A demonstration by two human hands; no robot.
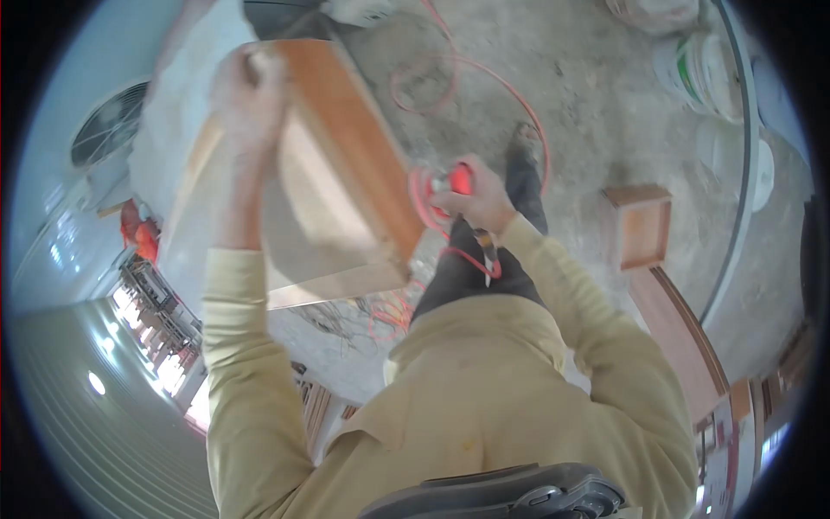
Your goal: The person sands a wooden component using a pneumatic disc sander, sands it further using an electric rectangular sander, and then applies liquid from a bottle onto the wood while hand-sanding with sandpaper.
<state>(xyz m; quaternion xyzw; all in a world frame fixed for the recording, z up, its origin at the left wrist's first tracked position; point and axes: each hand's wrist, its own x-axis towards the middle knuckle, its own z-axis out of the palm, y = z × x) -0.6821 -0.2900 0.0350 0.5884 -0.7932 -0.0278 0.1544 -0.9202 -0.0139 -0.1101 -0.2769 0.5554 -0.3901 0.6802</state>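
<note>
My left hand (251,95) grips the upper corner of an open wooden box (350,147), its fingers closed over the edge. The box is tilted, with an orange-brown outer side facing right and a pale inside. My right hand (484,199) is wrapped around a red and silver tool (458,179) that looks like an air sander. Its round, pinkish front is close to the box's right side; motion blur hides whether they touch. A red hose (471,261) hangs below the tool, near my leg.
Red hose (497,73) curls over the concrete floor ahead. A smaller wooden box (644,227) and a long board (679,333) lie to the right. White buckets (705,78) stand at the upper right. A fan (108,124) is at the left, and cords (389,316) lie tangled below the box.
</note>
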